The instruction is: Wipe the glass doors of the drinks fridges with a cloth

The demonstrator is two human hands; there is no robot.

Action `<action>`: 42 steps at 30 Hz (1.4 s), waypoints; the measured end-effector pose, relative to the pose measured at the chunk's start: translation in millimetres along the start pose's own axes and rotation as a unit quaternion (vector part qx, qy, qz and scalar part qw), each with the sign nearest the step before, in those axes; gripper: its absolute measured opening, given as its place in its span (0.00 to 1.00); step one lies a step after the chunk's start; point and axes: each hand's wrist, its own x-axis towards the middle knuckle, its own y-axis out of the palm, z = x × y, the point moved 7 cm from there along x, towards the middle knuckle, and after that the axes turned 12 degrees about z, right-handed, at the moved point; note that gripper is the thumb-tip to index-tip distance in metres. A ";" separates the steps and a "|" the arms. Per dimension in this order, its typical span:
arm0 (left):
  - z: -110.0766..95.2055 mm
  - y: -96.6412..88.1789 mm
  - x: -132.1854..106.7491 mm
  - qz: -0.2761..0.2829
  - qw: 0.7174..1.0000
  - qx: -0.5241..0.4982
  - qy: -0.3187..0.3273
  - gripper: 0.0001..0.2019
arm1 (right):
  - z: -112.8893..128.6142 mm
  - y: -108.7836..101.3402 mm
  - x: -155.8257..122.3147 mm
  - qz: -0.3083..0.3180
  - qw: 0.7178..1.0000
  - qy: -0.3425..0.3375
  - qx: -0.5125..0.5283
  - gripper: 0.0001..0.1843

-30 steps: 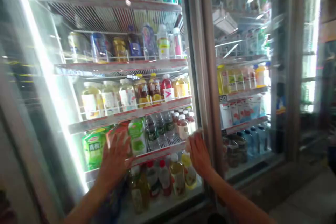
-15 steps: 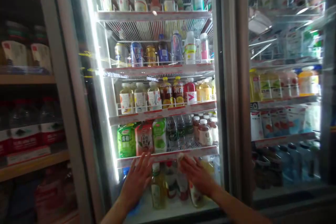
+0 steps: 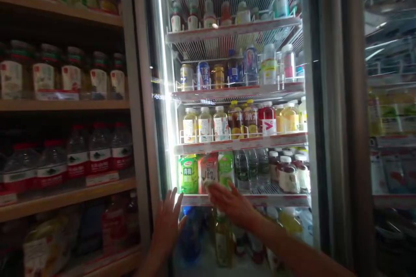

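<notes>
Glass door [image 3: 234, 121] of the drinks fridge stands just right of wooden shelves [image 3: 65, 199] of bottled water. Left hand [image 3: 167, 225] lies flat at its lower left edge, fingers spread, gripping nothing. Right hand [image 3: 232, 205] rests open-palmed on the glass before green and pink cartons [image 3: 198, 173], also empty.

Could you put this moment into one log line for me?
left hand: open, flat on cooler door | right hand: open, flat on same door, under pink carton
</notes>
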 end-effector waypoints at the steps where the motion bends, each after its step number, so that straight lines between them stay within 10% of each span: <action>1: 8.3 0.4 -2.1 -0.002 1.000 0.000 -0.015 0.30 | -6.7 -2.0 13.9 -0.019 0.999 0.044 0.004 0.22; 4: 25.1 2.0 -7.7 0.007 0.999 0.003 -0.031 0.31 | 0.3 3.8 41.8 -0.048 0.994 0.089 0.027 0.22; 9: 36.4 9.4 -22.7 0.039 0.999 0.011 -0.021 0.31 | 68.0 23.7 49.4 -0.038 0.996 -0.077 0.035 0.18; 15: 32.0 14.2 -28.2 0.026 0.999 -0.005 -0.025 0.31 | 41.2 16.7 65.1 -0.026 0.998 0.041 0.033 0.21; 19: 10.0 7.7 -17.8 0.015 1.000 -0.016 0.014 0.30 | 32.7 16.1 16.8 -0.008 0.999 -0.047 0.009 0.18; 25: -46.4 -15.6 17.9 -0.030 0.998 -0.027 0.041 0.30 | -56.0 -21.8 -56.9 -0.037 0.984 0.176 -0.019 0.21; 30: -98.4 -30.3 48.3 -0.056 0.993 -0.026 0.101 0.29 | -90.0 -34.3 -109.4 -0.002 0.987 0.154 -0.046 0.25; 34: -122.1 -35.8 66.1 -0.087 0.991 -0.022 0.104 0.28 | -161.1 -64.2 -139.2 -0.072 0.935 0.335 -0.089 0.30; 42: -134.2 -19.4 60.5 -0.079 0.990 -0.006 0.113 0.29 | -131.4 -36.5 -222.4 0.012 0.937 0.326 -0.124 0.32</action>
